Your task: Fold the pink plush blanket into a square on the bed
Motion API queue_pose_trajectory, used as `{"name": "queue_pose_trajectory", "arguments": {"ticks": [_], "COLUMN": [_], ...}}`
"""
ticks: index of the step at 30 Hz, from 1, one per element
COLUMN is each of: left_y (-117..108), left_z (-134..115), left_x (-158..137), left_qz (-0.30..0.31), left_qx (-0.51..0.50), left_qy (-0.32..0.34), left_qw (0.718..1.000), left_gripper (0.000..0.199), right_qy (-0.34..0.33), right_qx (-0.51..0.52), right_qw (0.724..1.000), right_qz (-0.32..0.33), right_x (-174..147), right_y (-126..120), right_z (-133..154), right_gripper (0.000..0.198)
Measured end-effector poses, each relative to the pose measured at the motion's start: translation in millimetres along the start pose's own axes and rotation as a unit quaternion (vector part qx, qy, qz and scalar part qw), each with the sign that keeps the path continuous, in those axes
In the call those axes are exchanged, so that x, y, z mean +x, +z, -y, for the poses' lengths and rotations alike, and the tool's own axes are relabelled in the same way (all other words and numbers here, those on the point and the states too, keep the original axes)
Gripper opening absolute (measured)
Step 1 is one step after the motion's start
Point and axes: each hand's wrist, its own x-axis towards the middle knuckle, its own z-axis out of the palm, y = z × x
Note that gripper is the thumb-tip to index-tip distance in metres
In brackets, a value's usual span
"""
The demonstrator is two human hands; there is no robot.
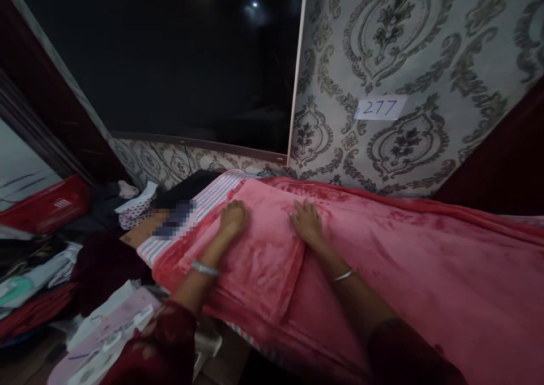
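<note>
Left hand (234, 218) curled, grip unclear, and right hand (306, 221) spread, both rest on the folded blanket (263, 260) near the surface (215, 195)'s left edge.

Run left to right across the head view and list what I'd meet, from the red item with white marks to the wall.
Red item with white marks, dotted cloth, left bracelet, left hand on pink plush fabric, right hand, right bracelet, paper marked 277.

Plush cloth blanket (403, 260), glossy screen (191, 62)
</note>
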Motion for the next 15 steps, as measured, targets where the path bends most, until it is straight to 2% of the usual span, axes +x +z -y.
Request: {"name": "queue_pose_trajectory", "arguments": {"ticks": [2, 5, 10, 15], "left_y": [-4.0, 8.3, 34.4, 34.5], "left_z": [6.4, 15.3, 30.0, 41.9], "left_x": [33.0, 57.8, 62.3, 68.0], "left_qz": [0.017, 0.031, 0.001, 0.003], "left_qx": [0.002, -0.006, -0.017, -0.022], "left_qy": [-0.058, -0.091, -0.101, -0.099], "left_qw": [0.998, 0.995, 0.995, 0.995], "left_gripper": [0.044, 0.045, 0.048, 0.049], "right_qy": [0.002, 0.004, -0.019, -0.023], "right_qx": [-0.004, -0.015, -0.027, -0.02], "right_qw": [1.0, 1.0, 0.999, 0.999], "right_qz": [0.012, 0.012, 0.019, 0.018], "right_x": [-4.4, -6.9, -5.4, -3.4], "right_y": [3.3, 6.2, 9.8, 13.4], "right_z": [-2.1, -6.8, -9.2, -10.4], "right_gripper": [0.06, 0.059, 0.061, 0.063]}}
